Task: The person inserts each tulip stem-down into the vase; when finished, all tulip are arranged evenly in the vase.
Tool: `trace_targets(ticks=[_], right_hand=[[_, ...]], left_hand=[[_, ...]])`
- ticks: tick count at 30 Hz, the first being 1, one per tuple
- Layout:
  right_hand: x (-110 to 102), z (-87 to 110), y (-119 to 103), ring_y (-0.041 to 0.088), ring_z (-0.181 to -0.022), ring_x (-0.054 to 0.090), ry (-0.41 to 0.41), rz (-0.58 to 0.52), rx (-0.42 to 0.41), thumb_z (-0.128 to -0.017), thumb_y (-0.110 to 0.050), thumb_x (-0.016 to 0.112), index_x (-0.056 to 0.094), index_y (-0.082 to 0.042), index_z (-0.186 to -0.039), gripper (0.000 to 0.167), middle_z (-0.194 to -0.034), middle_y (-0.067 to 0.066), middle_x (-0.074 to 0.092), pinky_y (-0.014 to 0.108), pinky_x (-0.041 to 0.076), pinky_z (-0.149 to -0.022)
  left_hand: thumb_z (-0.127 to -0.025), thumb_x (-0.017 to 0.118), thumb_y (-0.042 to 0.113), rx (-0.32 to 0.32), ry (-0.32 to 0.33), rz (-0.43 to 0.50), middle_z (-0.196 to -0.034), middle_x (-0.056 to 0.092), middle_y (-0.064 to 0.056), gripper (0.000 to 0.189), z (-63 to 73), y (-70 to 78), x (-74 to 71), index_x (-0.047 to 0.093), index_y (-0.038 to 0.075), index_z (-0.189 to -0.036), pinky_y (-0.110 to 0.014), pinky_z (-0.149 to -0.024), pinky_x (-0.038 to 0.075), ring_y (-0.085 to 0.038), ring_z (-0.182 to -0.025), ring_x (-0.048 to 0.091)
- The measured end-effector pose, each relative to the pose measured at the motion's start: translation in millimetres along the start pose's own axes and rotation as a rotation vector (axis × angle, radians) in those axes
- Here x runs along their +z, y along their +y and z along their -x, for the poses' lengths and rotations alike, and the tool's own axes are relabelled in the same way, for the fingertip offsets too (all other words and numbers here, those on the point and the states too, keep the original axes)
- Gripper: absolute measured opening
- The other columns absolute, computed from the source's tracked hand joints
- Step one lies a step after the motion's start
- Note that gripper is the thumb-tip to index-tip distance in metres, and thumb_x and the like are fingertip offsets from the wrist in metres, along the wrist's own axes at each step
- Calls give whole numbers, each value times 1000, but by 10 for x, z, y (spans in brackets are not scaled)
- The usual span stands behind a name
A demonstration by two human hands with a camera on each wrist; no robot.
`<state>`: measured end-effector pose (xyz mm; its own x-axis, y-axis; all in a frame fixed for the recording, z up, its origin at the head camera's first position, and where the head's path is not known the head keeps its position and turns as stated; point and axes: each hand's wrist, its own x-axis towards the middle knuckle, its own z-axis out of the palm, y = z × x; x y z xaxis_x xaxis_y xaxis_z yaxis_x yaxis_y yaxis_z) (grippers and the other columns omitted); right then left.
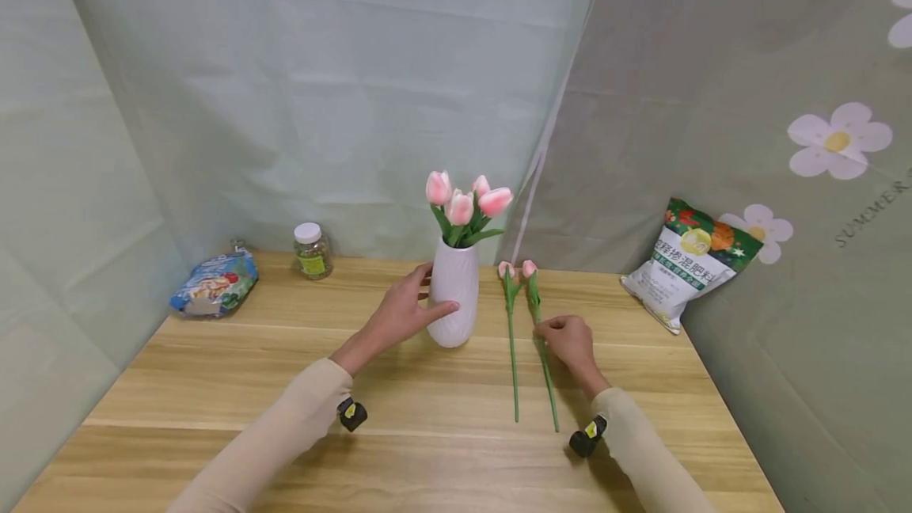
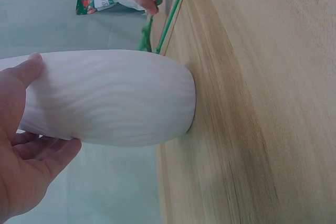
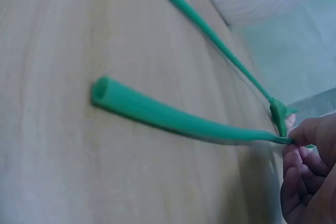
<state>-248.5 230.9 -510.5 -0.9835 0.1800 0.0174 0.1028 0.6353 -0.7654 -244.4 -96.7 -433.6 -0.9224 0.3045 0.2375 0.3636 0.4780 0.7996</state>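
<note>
A white ribbed vase [image 1: 456,283] stands upright on the wooden table, with several pink tulips [image 1: 460,208] in its mouth. My left hand [image 1: 402,307] grips the vase from its left side, thumb across the front and fingers behind, as the left wrist view also shows. Two more pink tulips lie to the right of the vase. My right hand [image 1: 570,343] pinches the green stem of the right-hand tulip [image 1: 549,390] between thumb and fingers. Its hollow stem end points towards the camera in the right wrist view. Beside it lies the other tulip [image 1: 513,355], untouched.
At the back left are a blue printed bag [image 1: 217,283] and a clear jar [image 1: 312,253] with a white lid. A white and green bag with printed text [image 1: 687,264] leans on the right wall covering. Hanging cloth walls [image 1: 356,101] border the table.
</note>
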Motion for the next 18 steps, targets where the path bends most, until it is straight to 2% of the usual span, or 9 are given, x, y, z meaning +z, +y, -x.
trace_targets(ticks=[7, 10, 18], right_hand=[[-158, 34, -93, 13, -70, 61, 36, -65, 17, -92, -23, 70, 80, -3, -94, 22, -84, 6, 74, 23, 48, -59], [-239, 74, -165, 15, -73, 65, 26, -110, 9, -96, -24, 68, 78, -1, -99, 26, -87, 9, 74, 23, 52, -61], [-404, 162, -344, 20, -78, 67, 3, -280, -80, -104, -25, 62, 72, 3, -111, 31, -98, 17, 73, 25, 57, -61]], left_hand=[[-88, 79, 47, -1, 0, 1, -145, 55, -16, 86, 8, 4, -4, 41, 5, -153, -53, -101, 55, -34, -126, 61], [-88, 79, 48, -5, -3, 3, -146, 55, -16, 87, 14, 7, -6, 40, 6, -153, -53, -101, 55, -34, -126, 61], [-88, 79, 49, -14, -7, 6, -146, 54, -15, 87, 6, 0, -2, 40, 7, -153, -54, -102, 54, -34, -126, 60]])
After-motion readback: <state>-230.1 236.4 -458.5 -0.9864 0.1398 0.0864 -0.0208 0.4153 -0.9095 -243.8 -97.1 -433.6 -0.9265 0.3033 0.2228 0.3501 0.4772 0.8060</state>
